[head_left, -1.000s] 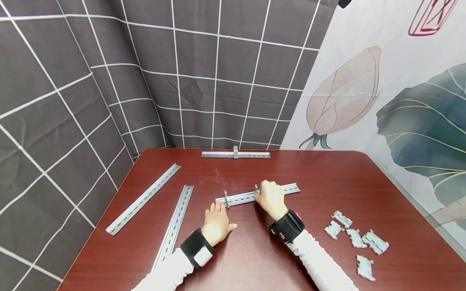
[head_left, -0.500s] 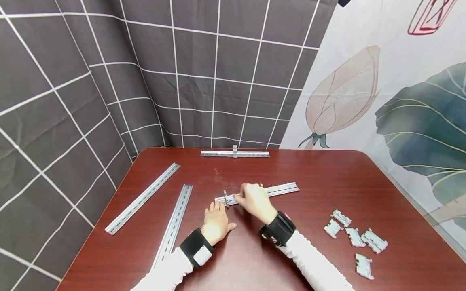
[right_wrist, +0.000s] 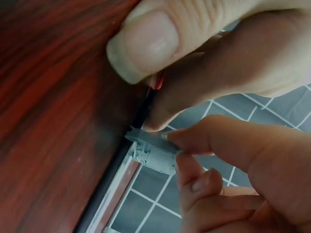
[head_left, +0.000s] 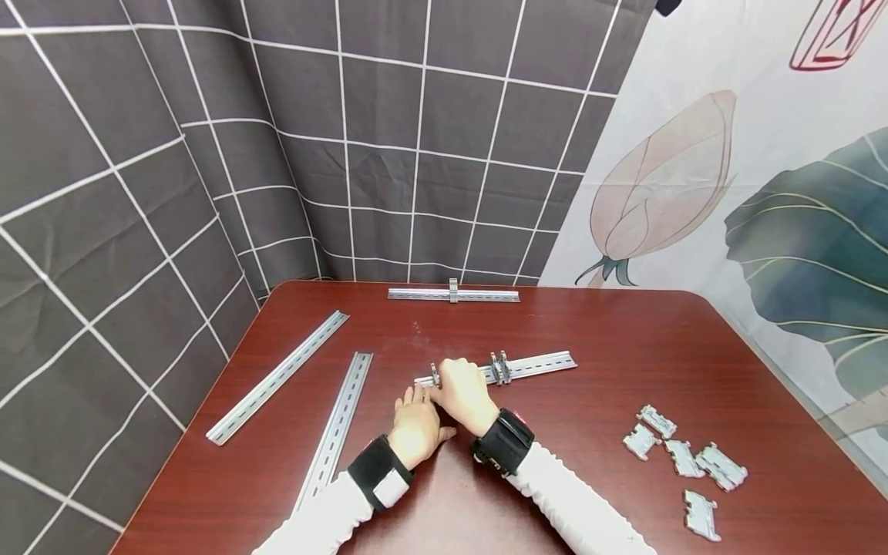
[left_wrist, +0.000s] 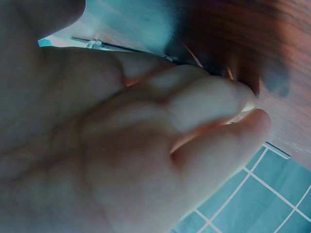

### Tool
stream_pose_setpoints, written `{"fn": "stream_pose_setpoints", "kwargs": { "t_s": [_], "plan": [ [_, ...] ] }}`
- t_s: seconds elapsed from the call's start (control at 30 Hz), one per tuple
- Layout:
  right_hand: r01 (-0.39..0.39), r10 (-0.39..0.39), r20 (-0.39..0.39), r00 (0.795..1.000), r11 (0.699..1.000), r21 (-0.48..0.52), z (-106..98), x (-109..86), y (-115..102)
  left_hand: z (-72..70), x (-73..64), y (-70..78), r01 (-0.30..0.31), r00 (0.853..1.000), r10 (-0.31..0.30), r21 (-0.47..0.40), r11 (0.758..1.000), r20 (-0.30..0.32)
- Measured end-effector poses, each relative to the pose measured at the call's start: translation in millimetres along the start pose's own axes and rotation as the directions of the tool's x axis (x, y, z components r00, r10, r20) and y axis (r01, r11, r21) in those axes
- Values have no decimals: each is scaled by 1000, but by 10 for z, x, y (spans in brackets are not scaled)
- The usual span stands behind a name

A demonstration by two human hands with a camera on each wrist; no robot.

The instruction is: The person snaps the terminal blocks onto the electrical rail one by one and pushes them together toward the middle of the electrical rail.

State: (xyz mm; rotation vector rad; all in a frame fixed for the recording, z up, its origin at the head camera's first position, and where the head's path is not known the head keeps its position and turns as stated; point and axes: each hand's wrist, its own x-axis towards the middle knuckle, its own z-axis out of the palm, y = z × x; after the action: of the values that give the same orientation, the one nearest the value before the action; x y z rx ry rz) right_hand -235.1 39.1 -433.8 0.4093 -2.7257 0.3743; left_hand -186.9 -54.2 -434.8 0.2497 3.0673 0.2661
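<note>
A slotted metal DIN rail (head_left: 534,364) lies at a slant on the table, with small grey terminal blocks (head_left: 499,368) standing on it right of my right hand. My left hand (head_left: 416,428) lies palm down with straight fingers, its fingertips at the rail's left end and its thumb spread over the table. My right hand (head_left: 463,395) bends over that same end. In the right wrist view, its thumb and a finger pinch another grey terminal block (right_wrist: 153,148) standing on the rail. The left wrist view shows mostly the left hand's fingers (left_wrist: 209,107).
Two long slotted rails (head_left: 277,378) (head_left: 336,432) lie on the left side. Another rail (head_left: 416,294) with one block (head_left: 454,290) stands along the back edge. Several loose terminal blocks (head_left: 683,459) lie on the right of the brown table (head_left: 555,462). Grid-patterned cloth (head_left: 381,177) hangs behind.
My right hand has moved left along the rail, from the blocks near its middle to the block at the left end. My left hand stays in place.
</note>
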Motion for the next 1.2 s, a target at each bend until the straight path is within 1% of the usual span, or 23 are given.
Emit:
{"fn": "stream_pose_setpoints", "kwargs": {
  "t_s": [0.13, 0.23, 0.33, 0.5, 0.63, 0.77, 0.87, 0.97, 1.03, 1.13, 1.2],
  "plan": [
    [-7, 7, -26, 1000, 1000, 6, 37, -21, 14, 21, 5, 5, -3, 1000, 3, -8, 1000, 8],
    [-29, 30, -45, 999, 999, 13, 53, -36, 40, 33, 5, 10, -16, 1000, 16, -5, 1000, -1],
    [-51, 52, -47, 998, 998, 31, 40, -43, 78, 39, 10, 14, -23, 1000, 23, 5, 1000, -2],
    [-93, 94, -42, 995, 995, 28, -4, -51, 198, 35, 22, 22, -28, 999, 26, 50, 998, 28],
    [-109, 108, -84, 991, 994, -5, -37, -77, 333, 22, 31, 23, -25, 998, 21, 55, 998, 62],
    [-156, 155, -99, 983, 988, -4, -83, -90, 439, 19, 47, 6, -20, 996, 16, 43, 999, 85],
    [-204, 204, -81, 976, 979, 9, -119, -83, 495, 19, 58, -12, -22, 996, 20, 31, 999, 82],
    [-241, 240, -86, 967, 971, 7, -140, -76, 540, 21, 66, -21, -26, 997, 24, 19, 999, 78],
    [-249, 246, -118, 962, 969, -8, -142, -85, 561, 17, 65, -22, -27, 997, 25, 21, 999, 75],
    [-243, 229, -191, 954, 969, -52, -145, -97, 571, 15, 53, -19, -28, 997, 26, 29, 999, 69],
    [-248, 229, -219, 949, 966, -66, -150, -100, 577, 13, 48, -18, -31, 998, 29, 30, 999, 63]
  ]
}}
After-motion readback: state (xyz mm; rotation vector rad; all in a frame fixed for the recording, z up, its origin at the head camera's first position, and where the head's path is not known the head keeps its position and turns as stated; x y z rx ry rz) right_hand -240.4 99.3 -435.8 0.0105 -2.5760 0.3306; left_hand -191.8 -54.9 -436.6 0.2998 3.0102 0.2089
